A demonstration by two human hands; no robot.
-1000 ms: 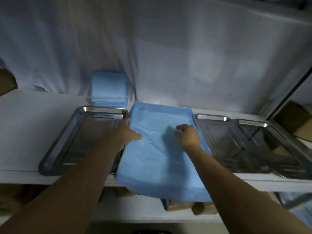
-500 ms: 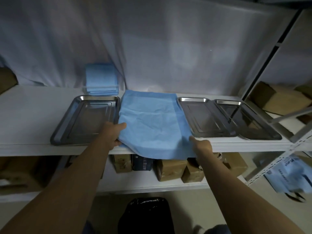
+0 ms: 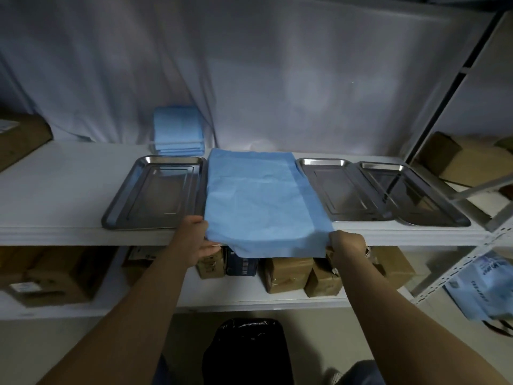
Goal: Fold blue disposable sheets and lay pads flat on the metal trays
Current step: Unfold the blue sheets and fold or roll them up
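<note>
A blue disposable sheet (image 3: 261,201) lies spread on the white shelf (image 3: 55,190), its near edge hanging over the front. My left hand (image 3: 194,240) grips the sheet's near left corner and my right hand (image 3: 347,244) grips its near right corner. An empty metal tray (image 3: 122,201) sits left of the sheet. Two more metal trays lie to the right, one (image 3: 308,165) beside the sheet and one (image 3: 455,215) overlapping it. A stack of folded blue pads (image 3: 177,132) stands behind the left tray against the draped white cloth.
Cardboard boxes (image 3: 288,273) fill the lower shelf below the sheet. A black bin (image 3: 247,348) stands on the floor between my arms. A metal rack upright (image 3: 449,87) rises at the right, with boxes (image 3: 455,159) behind it and a blue bag (image 3: 483,287) hanging lower right.
My hands moved from the middle of the sheet to its near corners and took hold of them. The view pulled back, showing the lower shelf and floor.
</note>
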